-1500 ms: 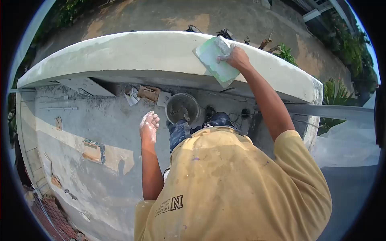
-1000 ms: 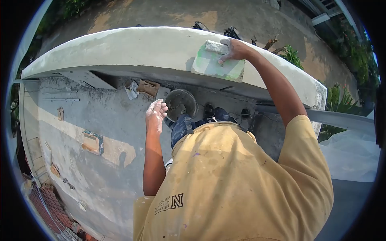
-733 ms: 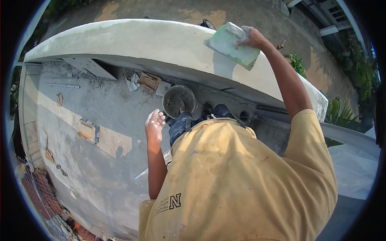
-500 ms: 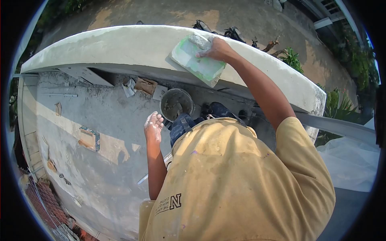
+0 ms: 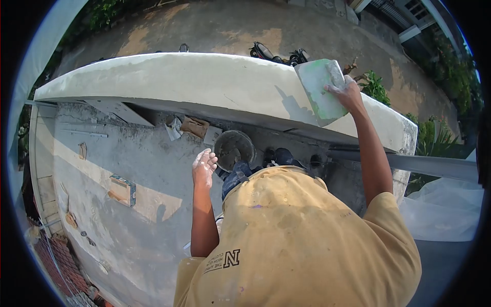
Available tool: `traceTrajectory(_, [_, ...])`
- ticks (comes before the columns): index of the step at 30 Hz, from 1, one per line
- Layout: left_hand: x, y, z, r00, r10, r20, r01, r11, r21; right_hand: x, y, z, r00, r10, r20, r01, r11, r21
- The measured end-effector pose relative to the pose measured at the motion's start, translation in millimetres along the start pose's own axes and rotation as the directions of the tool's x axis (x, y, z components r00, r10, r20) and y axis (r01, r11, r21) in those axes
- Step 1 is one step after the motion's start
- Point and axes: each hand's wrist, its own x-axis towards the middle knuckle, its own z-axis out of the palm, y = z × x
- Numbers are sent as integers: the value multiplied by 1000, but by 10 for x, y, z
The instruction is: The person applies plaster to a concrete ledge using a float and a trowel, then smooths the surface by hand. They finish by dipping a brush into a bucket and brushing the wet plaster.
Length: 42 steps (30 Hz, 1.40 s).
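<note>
My right hand is closed around the grip of a plastering float, a rectangular board with pale green and white patches. The float is tilted over the right part of a pale, curved wall top. Its shadow falls to the left, apart from the board, so it appears lifted off the surface. My left hand is raised near my waist, smeared with white, its fingers loosely bent and apart, with nothing in it. Beside it on the floor stands a bucket with a tool and grey material inside.
Cardboard and paper scraps lie against the wall base. An open box rests on the concrete floor to the left. A grey pipe extends at right. Beyond the wall are parked motorbikes and plants.
My right hand has carried the float to the right along the wall, and a separate shadow now shows. The view has shifted slightly. My left hand remains raised and free.
</note>
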Motion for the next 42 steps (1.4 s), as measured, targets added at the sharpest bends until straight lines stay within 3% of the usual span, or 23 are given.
traceTrajectory(1, [27,7,-5,1000,-5,0,5,1000,9,-11,-224,173,998,-67,-6,67,997,41])
traceTrajectory(4, [70,100,47,999,5,37,-6,999,43,122,-970,920,988,-142,61,148,981,-121])
traceTrajectory(8, [6,256,37,995,35,94,-40,998,49,219,-1611,1567,984,-99,146,133,961,-242])
traceTrajectory(11, [-89,255,-77,998,43,49,-45,998,34,245,-1249,1422,988,4,152,32,971,-237])
traceTrajectory(13, [-120,140,-305,1000,10,18,-11,999,32,376,-672,1228,992,-8,123,34,977,-210])
traceTrajectory(14, [-111,88,-404,1000,0,9,-1,999,36,264,-593,965,996,56,69,-35,963,-266])
traceTrajectory(16, [-124,36,-495,1000,-12,12,11,998,69,234,-129,626,993,-58,-104,18,937,-349])
traceTrajectory(18, [-168,88,-561,999,-32,-8,33,990,139,-91,-236,203,976,-36,-215,-60,905,-421])
traceTrajectory(19, [-181,153,-534,1000,-27,6,26,983,184,-231,-290,70,973,-80,-216,-10,922,-387])
traceTrajectory(22, [-77,262,-442,987,59,151,-110,928,357,-914,-812,-99,982,-173,-70,181,975,129])
traceTrajectory(24, [30,415,-446,959,-29,283,-151,792,592,-1459,-1337,34,965,-258,-46,262,941,216])
traceTrajectory(27, [-9,694,-441,891,-220,398,-182,630,755,-1921,-1873,602,953,-273,130,275,961,1])
traceTrajectory(28, [-93,782,-472,851,-256,458,-72,807,586,-2041,-2018,888,941,-287,180,305,949,-82])
traceTrajectory(29, [-201,855,-497,808,-276,520,69,921,382,-2069,-1952,1319,876,-452,170,464,885,-39])
traceTrajectory(30, [-268,869,-541,764,-280,581,230,960,161,-2159,-2041,1697,844,-495,206,502,865,24])
traceTrajectory(31, [-276,863,-636,719,-227,656,267,963,41,-2260,-2076,2098,784,-587,201,595,803,25])
traceTrajectory(32, [-268,802,-718,742,-144,655,253,965,-74,-2380,-2121,2475,687,-707,170,717,697,1])
traceTrajectory(34, [-250,666,-881,928,-86,363,231,897,-378,-2647,-2148,3073,529,-813,244,828,558,64])
traceTrajectory(35, [-173,487,-1105,970,-120,209,196,898,-395,-2736,-2111,3290,488,-790,370,800,575,172])
traceTrajectory(38, [-57,220,-1713,961,-66,-270,-58,902,-427,-2831,-1891,3538,359,-794,491,672,585,454])
traceTrajectory(40, [-255,303,-2061,879,52,-474,-177,959,-222,-2821,-1404,3873,397,-670,628,711,657,251])
traceTrajectory(41, [-272,205,-2427,819,231,-526,-146,969,198,-2802,-1222,4040,418,-607,676,728,669,151])
traceTrajectory(42, [-302,95,-2738,775,405,-486,-51,806,590,-2683,-1107,4150,413,-344,843,613,789,22])
